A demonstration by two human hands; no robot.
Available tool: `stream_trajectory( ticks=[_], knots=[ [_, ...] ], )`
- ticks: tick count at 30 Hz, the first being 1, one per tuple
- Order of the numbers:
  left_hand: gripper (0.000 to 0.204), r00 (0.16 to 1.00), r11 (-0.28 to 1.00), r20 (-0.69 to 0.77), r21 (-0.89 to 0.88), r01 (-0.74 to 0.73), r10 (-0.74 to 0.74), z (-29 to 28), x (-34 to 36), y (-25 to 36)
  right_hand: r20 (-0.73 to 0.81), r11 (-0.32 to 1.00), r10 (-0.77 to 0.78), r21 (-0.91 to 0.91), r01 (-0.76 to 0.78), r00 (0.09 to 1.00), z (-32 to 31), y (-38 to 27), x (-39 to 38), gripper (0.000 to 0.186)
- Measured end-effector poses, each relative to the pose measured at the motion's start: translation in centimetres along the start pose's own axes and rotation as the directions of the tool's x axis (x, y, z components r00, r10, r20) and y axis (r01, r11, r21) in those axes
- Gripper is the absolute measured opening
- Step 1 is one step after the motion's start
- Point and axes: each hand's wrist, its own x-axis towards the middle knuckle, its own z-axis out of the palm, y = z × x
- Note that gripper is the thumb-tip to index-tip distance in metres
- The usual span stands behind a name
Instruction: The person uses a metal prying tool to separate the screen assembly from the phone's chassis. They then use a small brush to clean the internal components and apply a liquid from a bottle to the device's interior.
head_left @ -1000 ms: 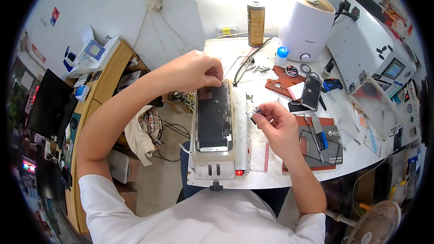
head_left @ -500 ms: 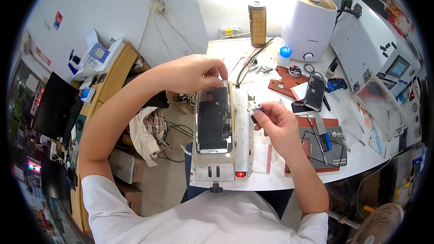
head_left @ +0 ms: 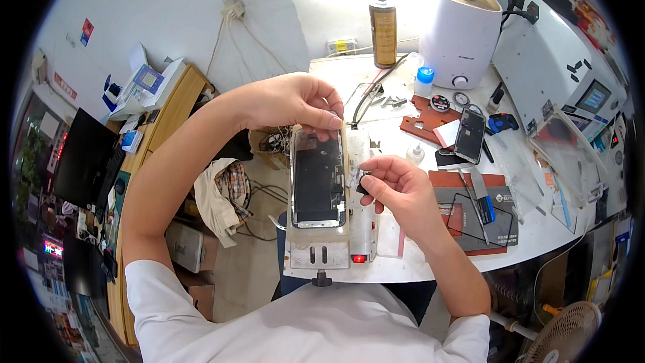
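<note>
A phone screen assembly [head_left: 316, 181] with a black back lies lengthwise on a pale metal bed fixture [head_left: 300, 253]. My left hand [head_left: 306, 102] bends over the screen's far end, thumb and fingers closed together. What they hold, if anything, is hidden. Just right of the screen, my right hand [head_left: 396, 188] pinches a small dark part [head_left: 363, 185] between thumb and fingers, above the fixture's side rail. A lit red switch [head_left: 359, 259] sits at the fixture's near right corner.
To the right, a tweezers-like tool and a blue-handled blade [head_left: 485, 210] lie on a dark mat [head_left: 502, 228]. Another phone screen [head_left: 469, 136] rests behind them. A spray can [head_left: 383, 33], a blue-capped bottle [head_left: 424, 81] and a white humidifier [head_left: 459, 37] stand at the back.
My right hand has moved left with the small dark part, closer to the phone screen. My left hand has shifted slightly right at the screen's far end.
</note>
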Motion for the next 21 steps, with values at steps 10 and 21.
stream_trajectory(
  ticks=[10, 21],
  knots=[
    [0.025, 0.999, 0.998, -0.002, -0.047, -0.033, 0.033, 0.4, -0.1, -0.1, 0.025, 0.999, 0.042, -0.011, -0.042, 0.999, 0.3, -0.2, -1.2, 0.025],
    [0.026, 0.998, 0.998, -0.027, -0.02, -0.063, 0.063, 0.6, -0.2, -0.4, -0.049, 0.999, 0.03, -0.034, -0.032, 0.998, 1.2, -1.1, -2.2, 0.023]
  ],
)
